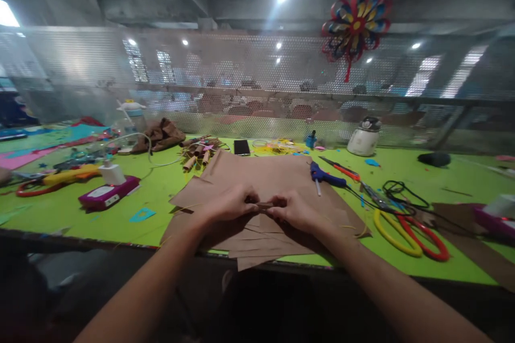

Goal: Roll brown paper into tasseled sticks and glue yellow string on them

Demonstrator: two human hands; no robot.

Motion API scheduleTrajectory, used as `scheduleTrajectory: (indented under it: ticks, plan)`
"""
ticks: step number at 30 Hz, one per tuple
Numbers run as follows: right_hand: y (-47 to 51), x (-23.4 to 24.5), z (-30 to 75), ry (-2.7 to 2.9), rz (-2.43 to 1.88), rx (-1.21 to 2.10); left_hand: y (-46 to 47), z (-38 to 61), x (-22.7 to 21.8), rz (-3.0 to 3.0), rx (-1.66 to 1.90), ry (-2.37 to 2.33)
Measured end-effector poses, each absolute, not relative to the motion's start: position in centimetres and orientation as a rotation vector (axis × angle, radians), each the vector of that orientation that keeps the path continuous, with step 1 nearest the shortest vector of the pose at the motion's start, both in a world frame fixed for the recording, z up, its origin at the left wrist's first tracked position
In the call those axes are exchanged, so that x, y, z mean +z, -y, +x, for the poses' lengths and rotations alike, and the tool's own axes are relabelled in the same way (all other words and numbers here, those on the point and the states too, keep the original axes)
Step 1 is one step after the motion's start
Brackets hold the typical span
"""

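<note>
A small piece of rolled or folded brown paper (264, 206) spans the gap between my hands. My left hand (237, 201) pinches its left end, and my right hand (295, 209) pinches the right end. Whether it is a tight roll or a folded strip, I cannot tell. Both hands are just above a stack of brown paper sheets (261, 171), whose loose lower strips hang past the table's front edge. A blue glue gun (328, 176) with a white glue stick lies at the stack's right side. Behind the stack on the left is a pile of brown paper tubes (203, 153).
Scissors with yellow and red handles (422, 238) and a black cable lie right on the green table (161, 193). A purple power strip (109, 193) with a white plug sits left. A phone (242, 147) and a white bottle (364, 136) stand near the perforated metal screen (249, 69).
</note>
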State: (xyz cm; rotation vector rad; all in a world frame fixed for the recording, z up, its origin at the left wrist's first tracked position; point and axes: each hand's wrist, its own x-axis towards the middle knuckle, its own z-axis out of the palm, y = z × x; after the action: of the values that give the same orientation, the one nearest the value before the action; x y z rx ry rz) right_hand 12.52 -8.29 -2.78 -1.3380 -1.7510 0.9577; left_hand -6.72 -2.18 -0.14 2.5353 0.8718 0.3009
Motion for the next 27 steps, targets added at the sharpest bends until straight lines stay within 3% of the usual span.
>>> scheduleTrajectory:
  ticks: [12, 21, 25, 27]
  plan:
    - [7.6, -0.7, 13.6, 2.046, -1.596, 0.774, 2.3, -6.9, -1.0, 2.536, 0.388, -0.899]
    - [9.2, 2.6, 23.8, 2.178, -1.734, 0.592, 3.9, -6.8, 0.3, 2.587, 0.337, -0.955]
    - [12.2, 3.5, 28.2, 2.135, -1.993, 0.542, 3.8, -6.6, 0.0, 2.648, 0.357, -0.909]
    - [14.3, 4.4, 29.7, 2.074, -2.047, 0.387, 3.7, -6.5, -0.1, 2.684, 0.354, -0.871]
